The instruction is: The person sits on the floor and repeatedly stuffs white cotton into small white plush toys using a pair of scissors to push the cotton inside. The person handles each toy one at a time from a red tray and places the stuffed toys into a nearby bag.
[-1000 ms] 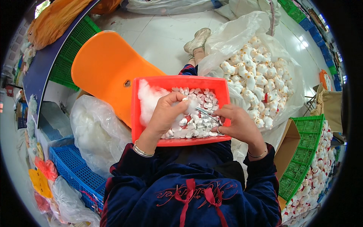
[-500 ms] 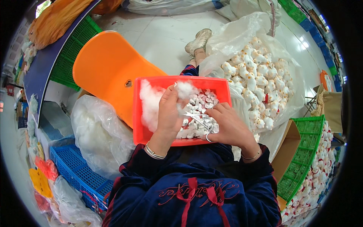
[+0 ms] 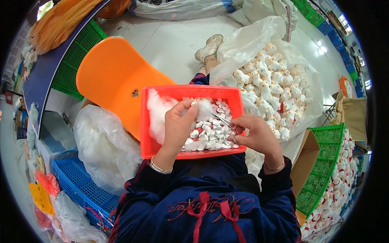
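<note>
On my lap rests a red plastic tray [image 3: 192, 155] of small white pieces [image 3: 210, 135], with a heap of white fluffy stuffing [image 3: 158, 107] at its left side. My left hand [image 3: 178, 121] is over the tray, thumb and forefinger pinched on a small white piece [image 3: 194, 103], mostly hidden by the fingers. A tuft of stuffing [image 3: 205, 108] sits right beside those fingertips. In my right hand [image 3: 257, 131] are slim silver ring-handled forceps [image 3: 223, 119], their handles close together and their tip reaching the tuft.
An orange chair seat [image 3: 117, 73] stands left of the tray. Below it lies a clear bag of stuffing [image 3: 103, 141], by a blue crate [image 3: 83, 178]. To the right are an open bag of small white plush toys [image 3: 275, 89], a cardboard box [image 3: 306, 158] and a green crate [image 3: 324, 162].
The forceps' handles have come together and their tip has swung up to the tuft. My right hand has shifted slightly right, and my left fingertips have moved slightly right and down.
</note>
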